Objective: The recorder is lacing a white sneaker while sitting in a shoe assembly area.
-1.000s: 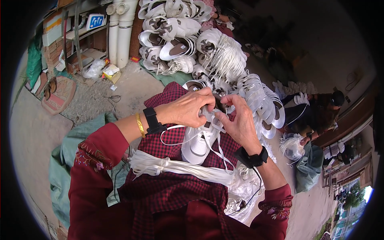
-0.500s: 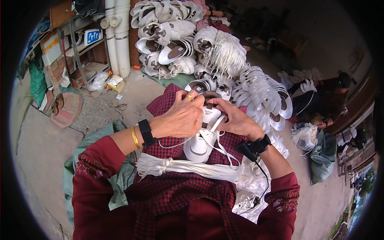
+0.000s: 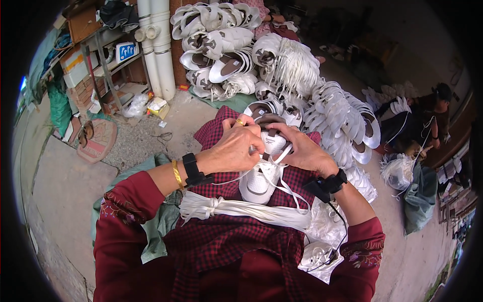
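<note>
Gripping the right edge of a white, perforated-toed lace-up shoe with fingers of the right hand, curling fingers of the left hand opposite, with their hold unclear, presumably bracing the shoe between them.

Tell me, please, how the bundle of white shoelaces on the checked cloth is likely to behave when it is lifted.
The shoelace bundle will probably sag at its ends, since it is thin, flat laces. It should mostly hold together near the knot tied around it. It is likely light, being only laces.
</note>
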Motion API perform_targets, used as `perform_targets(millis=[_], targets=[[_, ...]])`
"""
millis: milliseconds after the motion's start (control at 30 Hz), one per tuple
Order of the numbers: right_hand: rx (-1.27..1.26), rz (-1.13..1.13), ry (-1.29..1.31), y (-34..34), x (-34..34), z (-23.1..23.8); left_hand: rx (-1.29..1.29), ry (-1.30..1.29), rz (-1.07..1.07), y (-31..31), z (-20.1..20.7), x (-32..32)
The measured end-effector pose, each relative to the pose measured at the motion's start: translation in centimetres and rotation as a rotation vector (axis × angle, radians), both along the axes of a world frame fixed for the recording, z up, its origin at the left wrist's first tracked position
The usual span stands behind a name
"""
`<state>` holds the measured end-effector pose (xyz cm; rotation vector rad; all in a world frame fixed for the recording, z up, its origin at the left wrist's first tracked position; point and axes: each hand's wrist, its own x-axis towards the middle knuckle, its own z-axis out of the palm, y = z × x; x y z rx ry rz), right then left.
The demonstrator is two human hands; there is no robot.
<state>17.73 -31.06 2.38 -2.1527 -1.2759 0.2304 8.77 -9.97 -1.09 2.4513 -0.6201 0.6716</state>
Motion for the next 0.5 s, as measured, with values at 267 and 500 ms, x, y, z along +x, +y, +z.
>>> perform_targets(millis=[267,500], targets=[[-0.054,-0.102,-0.062,0.8,-1.0,0.2,0.005,0.068,0.015,0.2,-0.2,0.4],[0.001,-0.174,-0.106,0.6,-0.9,-0.9,0.066,0.08,0.011,0.5,0.7,0.3]])
